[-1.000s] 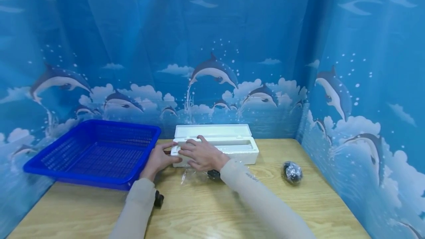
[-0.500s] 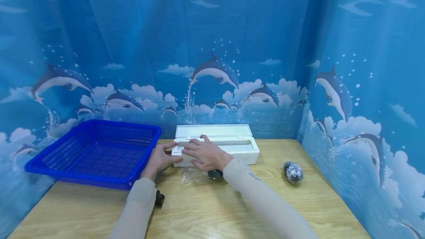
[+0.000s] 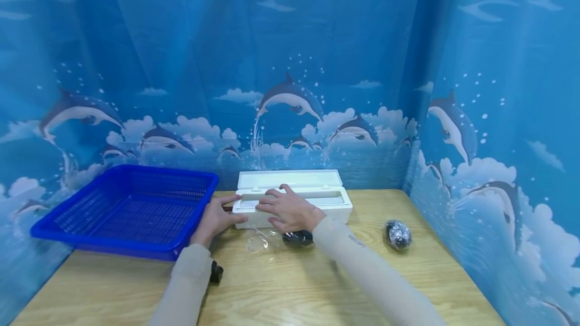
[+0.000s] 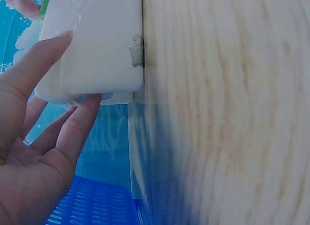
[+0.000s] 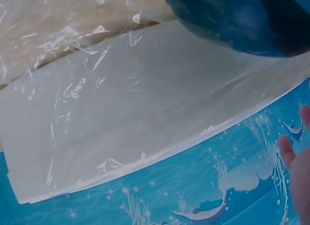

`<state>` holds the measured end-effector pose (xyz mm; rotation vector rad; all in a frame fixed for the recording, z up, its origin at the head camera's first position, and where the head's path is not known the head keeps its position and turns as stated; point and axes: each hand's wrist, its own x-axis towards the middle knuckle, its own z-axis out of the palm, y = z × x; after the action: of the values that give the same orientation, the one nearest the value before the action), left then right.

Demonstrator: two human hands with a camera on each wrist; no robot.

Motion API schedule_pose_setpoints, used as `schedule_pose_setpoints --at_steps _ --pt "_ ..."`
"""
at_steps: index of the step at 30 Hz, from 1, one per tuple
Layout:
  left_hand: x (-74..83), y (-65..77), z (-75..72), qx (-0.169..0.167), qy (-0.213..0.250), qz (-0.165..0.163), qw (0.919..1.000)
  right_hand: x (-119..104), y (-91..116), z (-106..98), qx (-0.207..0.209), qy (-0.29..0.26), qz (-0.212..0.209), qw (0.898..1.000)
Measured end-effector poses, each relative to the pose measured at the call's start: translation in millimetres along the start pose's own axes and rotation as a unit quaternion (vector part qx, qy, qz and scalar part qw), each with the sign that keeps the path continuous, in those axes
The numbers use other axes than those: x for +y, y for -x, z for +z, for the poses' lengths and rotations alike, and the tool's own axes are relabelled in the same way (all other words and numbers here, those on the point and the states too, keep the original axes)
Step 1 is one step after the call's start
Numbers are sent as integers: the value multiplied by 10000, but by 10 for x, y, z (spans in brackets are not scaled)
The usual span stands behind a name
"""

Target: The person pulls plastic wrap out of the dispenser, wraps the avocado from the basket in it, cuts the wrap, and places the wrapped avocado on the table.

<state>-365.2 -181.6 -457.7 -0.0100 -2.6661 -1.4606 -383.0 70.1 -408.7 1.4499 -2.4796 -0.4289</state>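
A long white box (image 3: 312, 214) lies across the table with its lid (image 3: 290, 179) raised at the back. My left hand (image 3: 217, 218) grips the box's left end; in the left wrist view the thumb lies on one face and a fingertip on the end. Over the box's top front edge, left of its middle, my right hand (image 3: 290, 210) rests with fingers spread. A small green piece (image 4: 44, 8) shows at its fingertips in the left wrist view. Clear plastic film (image 3: 263, 240) hangs down the box's front. Beside it lies a dark rounded thing (image 3: 297, 238), partly under my right wrist.
A blue plastic basket (image 3: 109, 245) stands at the left, close to my left hand. Another dark rounded thing in shiny wrap (image 3: 399, 235) lies to the right on the wooden table (image 3: 281, 291). A blue dolphin-print curtain (image 3: 217, 64) encloses the back and right side.
My right hand has slid a little to the right along the box's front edge, uncovering more of the film and the dark thing. The left hand stays on the box's end.
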Motion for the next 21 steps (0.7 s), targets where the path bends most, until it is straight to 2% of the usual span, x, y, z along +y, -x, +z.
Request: schedule_pose_setpoints --at_steps 13,21 --pt "15 -8 15 -78 84 -33 9999 108 135 32 157 18 -6 9999" --pt "-6 12 4 -24 -42 -153 9999 180 283 50 338 -93 -21 9994"
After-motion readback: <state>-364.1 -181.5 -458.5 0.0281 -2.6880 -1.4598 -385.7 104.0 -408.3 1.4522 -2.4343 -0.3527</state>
